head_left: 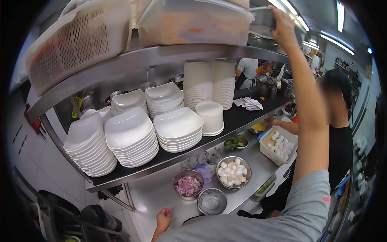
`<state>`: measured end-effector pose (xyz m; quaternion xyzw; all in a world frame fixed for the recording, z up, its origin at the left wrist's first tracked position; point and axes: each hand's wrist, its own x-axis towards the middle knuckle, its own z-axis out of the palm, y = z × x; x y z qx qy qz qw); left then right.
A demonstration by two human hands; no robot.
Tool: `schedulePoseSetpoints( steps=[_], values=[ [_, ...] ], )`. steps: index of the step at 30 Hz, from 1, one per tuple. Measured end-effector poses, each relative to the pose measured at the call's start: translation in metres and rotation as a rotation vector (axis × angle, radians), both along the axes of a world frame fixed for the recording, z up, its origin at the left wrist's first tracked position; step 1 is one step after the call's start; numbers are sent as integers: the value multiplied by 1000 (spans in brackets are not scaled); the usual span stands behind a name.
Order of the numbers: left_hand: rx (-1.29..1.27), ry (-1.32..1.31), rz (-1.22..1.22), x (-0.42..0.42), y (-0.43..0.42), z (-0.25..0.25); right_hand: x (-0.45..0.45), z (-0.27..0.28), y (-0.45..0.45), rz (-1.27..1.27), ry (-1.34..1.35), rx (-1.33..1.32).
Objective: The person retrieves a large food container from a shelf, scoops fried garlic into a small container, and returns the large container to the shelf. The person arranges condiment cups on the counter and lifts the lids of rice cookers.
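Note:
My right hand (281, 25) is raised high at the upper right, its fingers round the edge of a clear plastic container (262, 21) on the top shelf. Low over the steel counter, my left hand (164, 218) has its fingers curled; whether anything is in them is too small to tell. To its right are a metal bowl of chopped red onion (188, 185) and a metal bowl with whitish residue (212, 201). Behind those stands a bowl of white mushrooms (232, 172).
Stacked white bowls (131, 135) and tubs (198, 82) line the middle shelf (169, 155). Baskets and bins (193, 24) sit overhead. A co-worker in black (340, 153) stands close on the right, by a box of white eggs (278, 145). Another person (246, 70) is farther back.

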<state>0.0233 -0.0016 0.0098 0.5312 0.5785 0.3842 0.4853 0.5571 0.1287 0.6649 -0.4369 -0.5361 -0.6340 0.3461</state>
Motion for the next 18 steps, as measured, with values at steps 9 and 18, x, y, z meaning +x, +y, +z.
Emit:
schedulePoseSetpoints(
  steps=[9,18],
  values=[
    [192,-5,-337,22,24,137,-9,-60,19,156,124,-260],
    [1624,328,198,114,103,554,-135,-54,17,1317,1133,-479]
  ],
)
